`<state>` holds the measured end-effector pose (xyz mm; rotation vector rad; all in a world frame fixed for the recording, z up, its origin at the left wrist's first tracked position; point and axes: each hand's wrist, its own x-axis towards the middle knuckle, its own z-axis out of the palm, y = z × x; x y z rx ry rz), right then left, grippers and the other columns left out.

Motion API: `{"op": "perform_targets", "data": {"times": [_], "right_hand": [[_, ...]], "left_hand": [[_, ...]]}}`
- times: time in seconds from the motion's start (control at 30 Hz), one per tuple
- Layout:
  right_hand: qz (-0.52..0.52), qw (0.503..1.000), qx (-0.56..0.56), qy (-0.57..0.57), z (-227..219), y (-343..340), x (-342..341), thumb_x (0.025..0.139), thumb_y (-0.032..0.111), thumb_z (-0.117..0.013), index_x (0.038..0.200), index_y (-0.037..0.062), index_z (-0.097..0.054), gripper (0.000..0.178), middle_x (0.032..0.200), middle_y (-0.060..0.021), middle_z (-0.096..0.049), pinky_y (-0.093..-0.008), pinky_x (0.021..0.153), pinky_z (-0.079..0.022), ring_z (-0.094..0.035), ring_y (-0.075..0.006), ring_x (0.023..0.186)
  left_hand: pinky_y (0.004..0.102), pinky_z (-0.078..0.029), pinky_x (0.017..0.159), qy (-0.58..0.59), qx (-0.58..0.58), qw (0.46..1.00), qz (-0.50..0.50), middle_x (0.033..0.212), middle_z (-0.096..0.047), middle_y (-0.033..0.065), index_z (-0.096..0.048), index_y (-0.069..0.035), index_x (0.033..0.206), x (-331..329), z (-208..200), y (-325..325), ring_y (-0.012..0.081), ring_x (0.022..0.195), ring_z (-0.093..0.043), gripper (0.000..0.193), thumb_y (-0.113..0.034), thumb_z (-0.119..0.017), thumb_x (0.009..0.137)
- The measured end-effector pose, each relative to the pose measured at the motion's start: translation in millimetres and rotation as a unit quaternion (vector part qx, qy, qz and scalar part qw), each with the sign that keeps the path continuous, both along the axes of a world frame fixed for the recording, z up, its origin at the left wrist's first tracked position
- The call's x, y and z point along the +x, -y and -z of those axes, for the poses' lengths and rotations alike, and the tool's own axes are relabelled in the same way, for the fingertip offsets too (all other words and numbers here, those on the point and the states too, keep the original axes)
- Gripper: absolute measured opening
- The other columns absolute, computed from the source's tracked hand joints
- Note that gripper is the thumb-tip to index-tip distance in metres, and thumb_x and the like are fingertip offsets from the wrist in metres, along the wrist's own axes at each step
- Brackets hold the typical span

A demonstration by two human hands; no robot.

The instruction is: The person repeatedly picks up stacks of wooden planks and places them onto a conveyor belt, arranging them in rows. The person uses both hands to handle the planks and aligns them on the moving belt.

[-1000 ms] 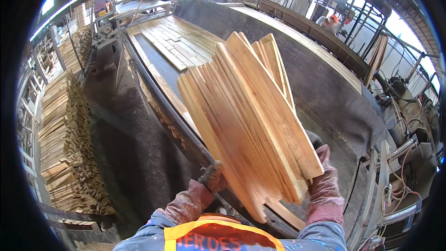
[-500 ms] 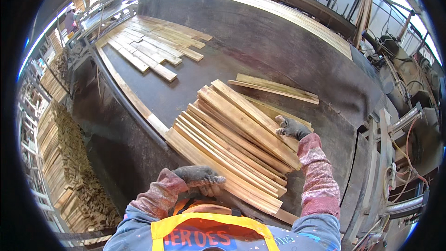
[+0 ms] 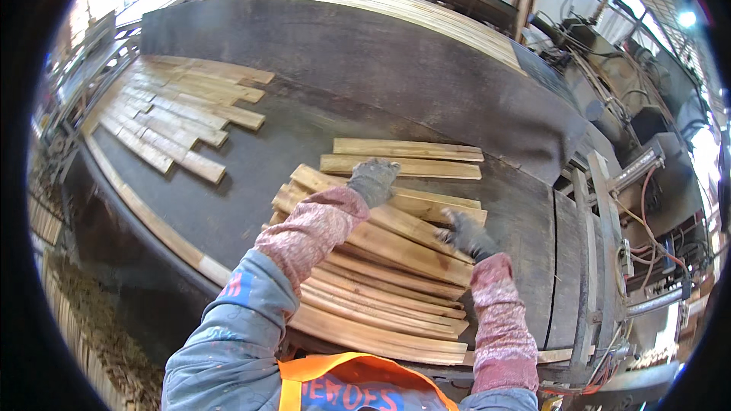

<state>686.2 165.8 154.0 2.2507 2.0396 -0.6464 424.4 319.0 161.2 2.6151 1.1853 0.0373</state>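
A fanned pile of wooden boards [image 3: 381, 278] lies on the dark tabletop close to my body. My left hand [image 3: 373, 181], in a dark grey glove, reaches over the pile to its far edge. Its fingers bend downward and their tips are hidden, so I cannot tell whether it grips a board. Near the right ends of the top boards is my right hand [image 3: 466, 236], also gloved, its fingers spread apart and pointing left. Just beyond my left hand, two separate boards [image 3: 407, 166] lie side by side.
Several boards [image 3: 175, 118] are laid close together at the far left of the dark table [image 3: 289, 118]. A long pale strip [image 3: 152, 209] follows its left edge. Metal framing with hoses [image 3: 647, 236] stands on the right. Stacked wood [image 3: 68, 320] fills the lower left.
My left hand has moved from the pile's near edge across to its far side. My right hand stays near the right ends, its fingers now more spread. The view has shifted to the right.
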Motion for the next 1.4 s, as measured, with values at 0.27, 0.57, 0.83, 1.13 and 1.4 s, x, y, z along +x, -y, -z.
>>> {"op": "perform_targets", "data": {"times": [0.27, 0.57, 0.83, 1.13, 1.4], "right_hand": [[-0.054, 0.995, -0.051, -0.069, 3.0, 22.7, -3.7, 0.096, 0.059, -0.063, 0.146, 0.0052, -0.056, 0.074, 0.147, -0.0211, -0.057, -0.0448, 0.116, -0.042, -0.055, -0.039, 0.135], [0.018, 0.983, 0.085, 0.165, 29.7, -248.8, 42.0, 0.08, 0.032, -0.083, 0.157, 0.0227, -0.043, 0.088, 0.162, -0.0116, -0.042, -0.0539, 0.122, -0.033, -0.037, -0.033, 0.151], [-0.024, 0.977, -0.002, 0.214, 93.5, -330.6, 82.3, 0.072, 0.032, -0.086, 0.147, 0.0288, -0.056, 0.081, 0.148, -0.0152, -0.055, -0.0498, 0.117, -0.042, -0.05, -0.0365, 0.14], [0.131, 0.959, 0.248, 0.051, 42.2, -119.0, 246.2, 0.067, 0.008, -0.078, 0.136, 0.007, -0.058, 0.072, 0.133, -0.0158, -0.061, -0.0402, 0.111, -0.046, -0.057, -0.0341, 0.127], [0.359, 0.917, 0.175, 0.026, 54.1, 119.8, 224.2, 0.068, -0.006, -0.075, 0.141, 0.0015, -0.055, 0.076, 0.138, -0.0151, -0.06, -0.0388, 0.113, -0.046, -0.058, -0.0297, 0.13]], "left_hand": [[0.0534, -0.039, 0.116, -0.127, -0.067, 0.99, 0.017, 0.152, -0.055, 0.0123, -0.053, -0.016, 0.148, 93.8, 85.0, -126.6, 0.0349, 0.144, -0.048, 0.072, -0.037, -0.078, 0.084], [0.0447, -0.058, 0.089, -0.083, 0.025, 0.992, 0.087, 0.116, -0.076, 0.0121, -0.079, -0.013, 0.113, 87.2, 81.0, -128.1, 0.0324, 0.111, -0.072, 0.032, -0.029, -0.074, 0.087], [0.0466, -0.056, 0.085, -0.064, 0.066, 0.994, 0.063, 0.115, -0.073, 0.0088, -0.078, -0.015, 0.11, 28.6, 89.4, -172.1, 0.0298, 0.112, -0.067, 0.024, -0.021, -0.063, 0.093], [0.049, -0.045, 0.113, -0.061, 0.092, 0.983, -0.149, 0.148, -0.058, 0.0095, -0.06, -0.019, 0.141, -98.3, 114.7, -414.1, 0.0336, 0.137, -0.055, 0.04, -0.028, -0.043, 0.106], [0.0509, -0.046, 0.112, -0.022, 0.127, 0.943, -0.308, 0.162, -0.04, 0.0182, -0.05, -0.023, 0.153, -118.5, 154.1, -437.0, 0.0395, 0.131, -0.058, 0.063, -0.027, -0.07, 0.094]]}}
